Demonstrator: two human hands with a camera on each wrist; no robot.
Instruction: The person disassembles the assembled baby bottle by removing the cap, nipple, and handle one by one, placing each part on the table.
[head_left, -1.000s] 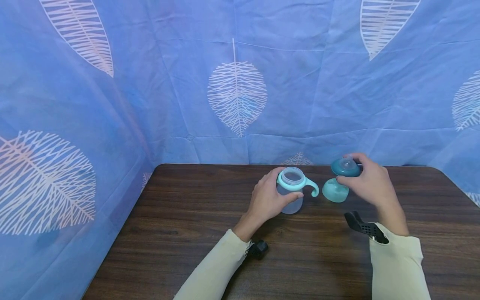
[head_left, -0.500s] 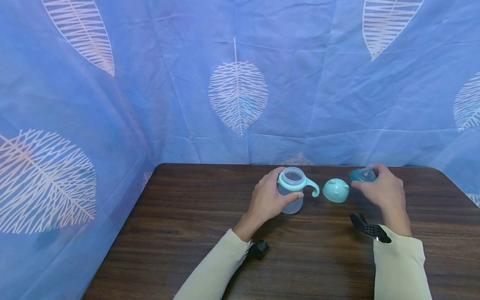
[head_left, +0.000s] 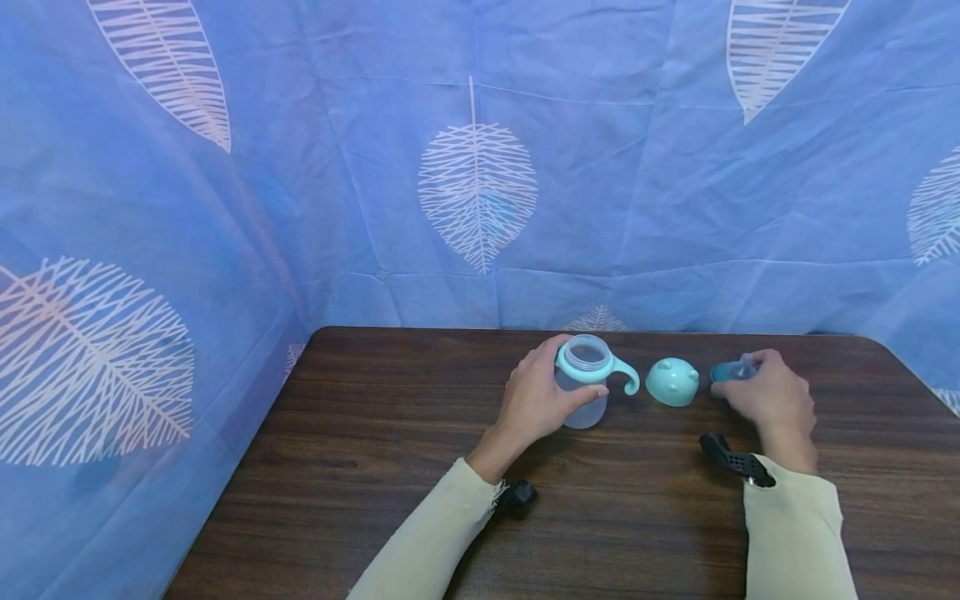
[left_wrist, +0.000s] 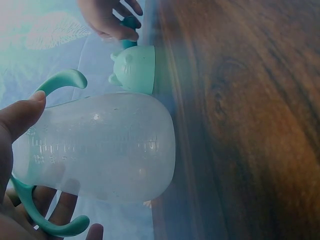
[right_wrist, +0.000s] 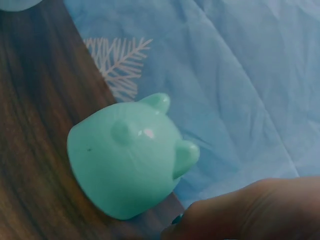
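Near the back edge of the table, my left hand point(head_left: 534, 398) grips a translucent baby bottle point(head_left: 588, 412) round its upper part. The bottle stands upright with its threaded mouth uncovered, and mint handles point(left_wrist: 62, 80) curve out at its neck. Just right of it sits a rounded mint cap point(head_left: 672, 382) with small ears, dome up. Beyond the cap, my right hand point(head_left: 774, 402) pinches a teal collar with a clear bottle nipple point(head_left: 731, 371), low at the tabletop. Whether the collar touches the wood cannot be told. In the right wrist view the cap point(right_wrist: 125, 165) hides most of it.
The brown wooden table point(head_left: 375, 467) has its back edge close behind these things. A blue cloth point(head_left: 570, 200) with white leaf prints hangs behind and to the left. Black wrist straps point(head_left: 517, 498) sit at both cream sleeves.
My right hand has carried the nipple and collar from above the mint cap rightward and down to the tabletop beside it. My left hand and the bottle have stayed in place.
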